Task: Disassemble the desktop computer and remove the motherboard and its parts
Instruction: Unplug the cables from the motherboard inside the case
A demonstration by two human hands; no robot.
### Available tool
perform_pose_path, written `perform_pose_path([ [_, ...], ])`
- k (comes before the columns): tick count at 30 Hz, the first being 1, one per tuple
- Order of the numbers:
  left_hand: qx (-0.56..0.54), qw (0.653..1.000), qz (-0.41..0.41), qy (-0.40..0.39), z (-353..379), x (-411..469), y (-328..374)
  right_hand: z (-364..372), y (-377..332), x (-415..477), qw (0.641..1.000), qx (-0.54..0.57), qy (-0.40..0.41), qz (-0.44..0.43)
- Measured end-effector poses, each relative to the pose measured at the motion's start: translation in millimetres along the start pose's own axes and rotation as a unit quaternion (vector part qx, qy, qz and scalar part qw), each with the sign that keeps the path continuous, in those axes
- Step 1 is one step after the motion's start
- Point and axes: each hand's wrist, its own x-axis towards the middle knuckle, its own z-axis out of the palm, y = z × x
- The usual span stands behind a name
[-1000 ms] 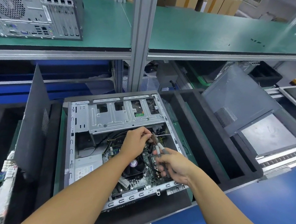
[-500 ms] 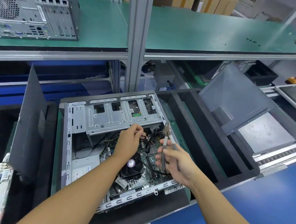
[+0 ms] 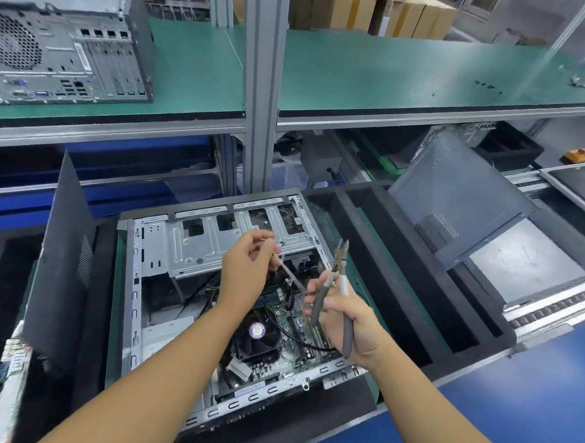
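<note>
An open desktop case lies on its side in a black foam tray. Inside it the motherboard shows a black CPU fan and a black cable looping across the board. A silver drive cage spans the far end of the case. My left hand is raised over the cage's near edge and pinches a thin pale cable that runs down toward the board. My right hand grips grey-handled pliers, jaws pointing up and away, above the right side of the board.
A removed side panel leans upright at the left. Another grey panel leans in the tray to the right. A second computer stands on the green shelf above. A metal post rises behind the case.
My left hand has risen out of the case, drawing the thin cable up with it. My right hand has lifted the pliers clear of the board, jaws now pointing upward.
</note>
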Motion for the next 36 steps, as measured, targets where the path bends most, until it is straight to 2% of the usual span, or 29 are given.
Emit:
perform_pose_path([
  [3, -0.05, 0.999, -0.016, 0.003, 12.7, 8.1, 20.1, -1.8, -13.5, 0.5, 0.997, 0.051, -0.048, -0.013],
  [6, -0.043, 0.997, -0.038, -0.043, 33.2, 15.5, 31.7, -12.2, -27.7, -5.1, 0.993, 0.081, -0.081, -0.021],
  [9, 0.036, 0.994, -0.028, -0.1, 59.6, 25.7, 36.7, -33.3, -41.0, -15.9, 0.993, 0.09, -0.065, -0.048],
  [11, 0.133, 0.982, 0.032, -0.127, 80.4, 35.5, 40.7, -50.8, -51.0, -24.2, 0.993, 0.091, -0.024, -0.065],
  [13, 0.273, 0.941, 0.118, -0.163, 104.5, 46.2, 45.7, -68.2, -60.1, -32.3, 0.993, 0.085, 0.026, -0.076],
  [15, 0.401, 0.871, 0.15, -0.239, 133.7, 54.9, 46.9, -84.0, -67.0, -39.0, 0.992, 0.068, 0.064, -0.084],
  [17, 0.505, 0.796, 0.128, -0.308, 162.7, 59.0, 41.9, -97.6, -71.3, -43.0, 0.992, 0.051, 0.083, -0.086],
  [19, 0.58, 0.737, 0.097, -0.333, 182.6, 57.4, 32.8, -108.0, -73.3, -44.7, 0.992, 0.042, 0.087, -0.084],
  [22, 0.65, 0.683, 0.098, -0.318, 191.9, 54.7, 13.8, -117.7, -73.7, -44.1, 0.993, 0.034, 0.08, -0.079],
  [24, 0.662, 0.691, 0.075, -0.28, 187.6, 57.3, 1.8, -121.8, -72.8, -42.5, 0.994, 0.033, 0.071, -0.071],
  [27, 0.634, 0.746, 0.054, -0.198, 179.2, 64.8, -5.0, -124.3, -72.5, -37.7, 0.996, 0.021, 0.059, -0.059],
  [29, 0.606, 0.774, 0.059, -0.171, 178.1, 67.5, -4.7, -123.4, -71.4, -33.4, 0.997, 0.024, 0.053, -0.052],
  [34, 0.609, 0.77, 0.129, -0.143, 174.1, 69.5, 2.7, -115.6, -68.0, -21.4, 0.999, 0.018, 0.042, -0.025],
  [35, 0.601, 0.775, 0.13, -0.144, 171.4, 68.5, 4.6, -113.0, -67.9, -18.4, 0.999, 0.013, 0.04, -0.019],
  [36, 0.576, 0.795, 0.12, -0.144, 168.0, 66.3, 7.3, -109.9, -67.9, -15.1, 0.999, 0.01, 0.036, -0.013],
])
